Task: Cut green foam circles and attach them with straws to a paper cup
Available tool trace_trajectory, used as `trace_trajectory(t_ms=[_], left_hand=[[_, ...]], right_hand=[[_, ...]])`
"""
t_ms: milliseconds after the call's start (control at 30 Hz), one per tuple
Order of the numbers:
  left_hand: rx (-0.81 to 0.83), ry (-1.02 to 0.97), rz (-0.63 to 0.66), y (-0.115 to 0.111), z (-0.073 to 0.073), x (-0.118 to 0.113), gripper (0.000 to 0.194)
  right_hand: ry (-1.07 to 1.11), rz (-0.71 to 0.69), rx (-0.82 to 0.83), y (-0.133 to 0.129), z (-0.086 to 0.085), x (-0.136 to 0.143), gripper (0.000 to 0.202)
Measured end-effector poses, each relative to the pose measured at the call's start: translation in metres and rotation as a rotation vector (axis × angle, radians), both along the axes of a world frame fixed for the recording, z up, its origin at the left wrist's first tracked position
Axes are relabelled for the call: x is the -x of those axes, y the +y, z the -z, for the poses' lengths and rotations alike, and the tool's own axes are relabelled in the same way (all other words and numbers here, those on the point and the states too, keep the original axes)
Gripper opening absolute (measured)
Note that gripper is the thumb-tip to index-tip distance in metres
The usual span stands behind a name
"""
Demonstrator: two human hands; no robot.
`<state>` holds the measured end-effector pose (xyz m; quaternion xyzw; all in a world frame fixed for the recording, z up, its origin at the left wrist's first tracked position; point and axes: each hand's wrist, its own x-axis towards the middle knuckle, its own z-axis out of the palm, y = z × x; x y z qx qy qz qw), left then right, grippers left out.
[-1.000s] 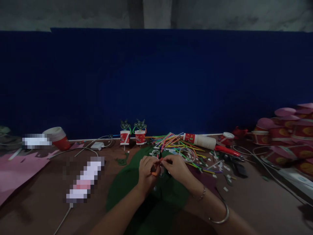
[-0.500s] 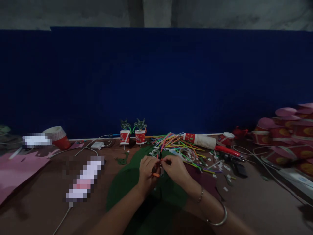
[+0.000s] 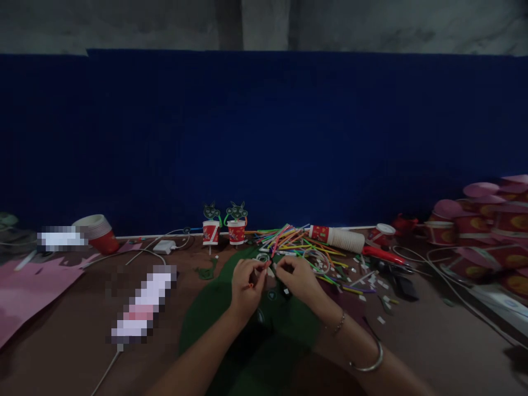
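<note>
Over the green sheet [image 3: 214, 308], my left hand [image 3: 248, 286] pinches a small orange-red piece [image 3: 266, 265], perhaps a straw, with an orange end showing at its palm. My right hand [image 3: 297, 279] is a little to the right, thumb and forefinger pressed together; what they hold, if anything, is too small to name. A small white scrap [image 3: 287, 291] shows just below its fingers. Behind both hands lies a heap of coloured straws [image 3: 289, 236]. Two red cups with dark animal cutouts, the left cup [image 3: 210, 233] and the right cup [image 3: 236, 232], stand further back.
Stacked cups lie on their side [image 3: 346, 240] behind right, near red-handled scissors [image 3: 383, 255]. More cups [image 3: 99, 234] and pink paper [image 3: 37, 289] are at left. A cabled, blurred-out device [image 3: 144, 302] lies nearer. Decorated cups [image 3: 474, 225] fill the far right.
My hands have moved slightly apart. The orange end at my left palm shows less, and the white scrap now appears below my right fingers.
</note>
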<state>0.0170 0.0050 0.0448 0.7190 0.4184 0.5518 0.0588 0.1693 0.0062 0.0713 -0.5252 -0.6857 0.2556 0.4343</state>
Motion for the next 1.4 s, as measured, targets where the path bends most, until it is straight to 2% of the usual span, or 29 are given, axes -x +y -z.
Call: trace_trajectory(t_ms=[100, 233, 267, 367, 467, 567, 633, 733, 900, 1067, 1167, 1400], left_hand=[[0.079, -0.126, -0.051, 0.004, -0.002, 0.004, 0.013], [0.169, -0.284, -0.046, 0.011, -0.002, 0.012, 0.015], [0.198, -0.335, -0.039, 0.012, -0.001, 0.014, 0.016], [0.302, -0.54, 0.007, 0.018, 0.002, 0.019, 0.021], [0.367, -0.826, 0.075, 0.024, 0.004, 0.021, 0.024], [0.394, -1.075, 0.107, 0.03, 0.003, 0.022, 0.025], [0.423, -1.168, 0.121, 0.032, 0.001, 0.023, 0.024], [0.445, -1.274, 0.123, 0.035, -0.002, 0.027, 0.022], [0.53, -1.379, 0.129, 0.038, 0.0, 0.034, 0.024], [0.638, -1.366, 0.197, 0.037, 0.008, 0.032, 0.024], [0.699, -1.336, 0.241, 0.035, 0.01, 0.028, 0.026], [0.768, -1.248, 0.317, 0.031, 0.013, 0.025, 0.022]], right_hand=[[-0.067, 0.043, 0.016, 0.013, 0.004, -0.017, 0.017], [-0.381, 0.147, 0.082, 0.031, 0.016, -0.037, 0.034], [-0.459, 0.173, 0.107, 0.033, 0.019, -0.04, 0.032], [-0.558, 0.218, 0.142, 0.035, 0.026, -0.043, 0.009], [-0.563, 0.242, 0.121, 0.035, 0.027, -0.038, 0.012], [-0.542, 0.194, 0.03, 0.04, 0.024, -0.027, 0.017], [-0.56, 0.088, -0.003, 0.047, 0.023, -0.02, 0.017], [-0.586, 0.068, 0.003, 0.06, 0.023, -0.014, 0.017], [-0.586, 0.118, 0.017, 0.074, 0.025, -0.021, 0.02], [-0.577, 0.22, 0.019, 0.076, 0.016, -0.053, 0.03], [-0.607, 0.267, 0.038, 0.075, 0.013, -0.067, 0.028], [-0.801, 0.188, 0.036, 0.068, 0.035, -0.051, 0.017]])
